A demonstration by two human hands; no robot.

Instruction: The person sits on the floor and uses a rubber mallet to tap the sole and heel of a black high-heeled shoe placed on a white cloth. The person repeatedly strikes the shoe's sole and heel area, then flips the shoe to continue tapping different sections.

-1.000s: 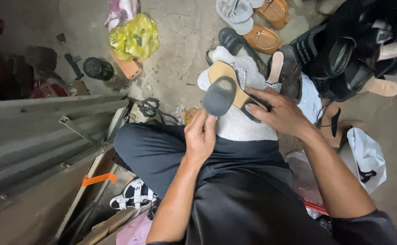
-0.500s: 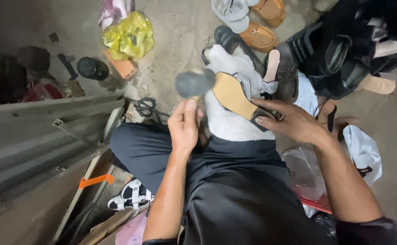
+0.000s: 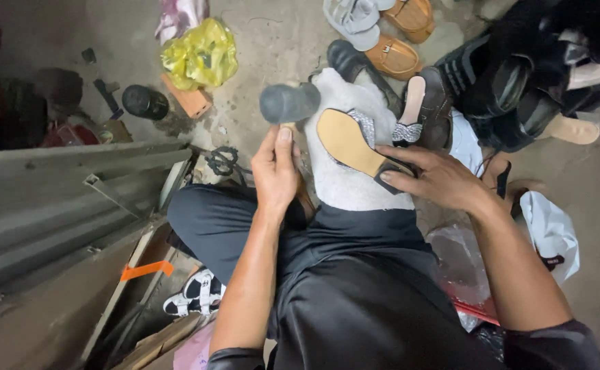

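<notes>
I have one view only, from the camera on the person's head. It looks steeply down over the lap and past the knees to the concrete floor (image 3: 272,41). It sits close: both forearms run up from the bottom edge, the left hand (image 3: 276,171) and right hand (image 3: 437,179) near the middle. With no second view, nothing is shared.

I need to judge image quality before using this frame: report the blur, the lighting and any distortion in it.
Head view: the dark sole piece lifted by the left hand is smeared by motion blur; the tan sandal under the right hand is sharper. Light is dim and even, with no glare; the left edge and the shoe pile at upper right sink into shadow. Wide-angle stretching shows on the forearms toward the bottom edge.
</notes>
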